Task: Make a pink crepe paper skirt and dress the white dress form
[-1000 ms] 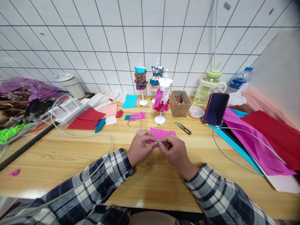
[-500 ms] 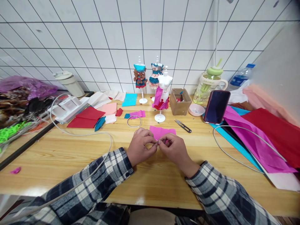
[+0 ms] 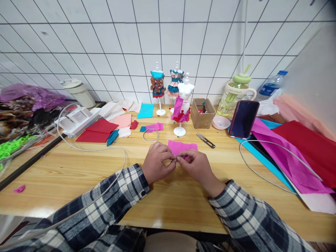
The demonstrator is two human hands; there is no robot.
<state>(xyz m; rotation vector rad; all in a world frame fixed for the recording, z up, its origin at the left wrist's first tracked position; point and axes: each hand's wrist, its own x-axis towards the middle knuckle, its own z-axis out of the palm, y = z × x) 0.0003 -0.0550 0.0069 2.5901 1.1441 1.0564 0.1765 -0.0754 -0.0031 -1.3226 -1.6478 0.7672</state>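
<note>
My left hand [image 3: 159, 161] and my right hand [image 3: 197, 164] meet over the table, thumb and finger of each pinched together. Their fingertips almost touch, and what they hold is too small and too covered to make out. Just behind the fingers lies a flat magenta piece of cloth or crepe paper [image 3: 181, 145]; whether the fingertips grip its near edge I cannot tell. Thread snips [image 3: 205, 140] rest to the right of it. Beyond stands a small white mannequin [image 3: 186, 90] with magenta and red ruffles at its waist.
Two dressed mannequins [image 3: 158, 84] stand by the tiled wall. A cardboard box [image 3: 203, 119], a pink bowl [image 3: 221, 123] and a propped phone [image 3: 243, 119] are on the right, near coloured sheets [image 3: 286, 157]. A white cable [image 3: 105, 148] crosses the left side over my sleeve.
My fingertips have shifted slightly where they meet, both hands staying pinched. The whole view has moved a little; the things on the table keep their places.
</note>
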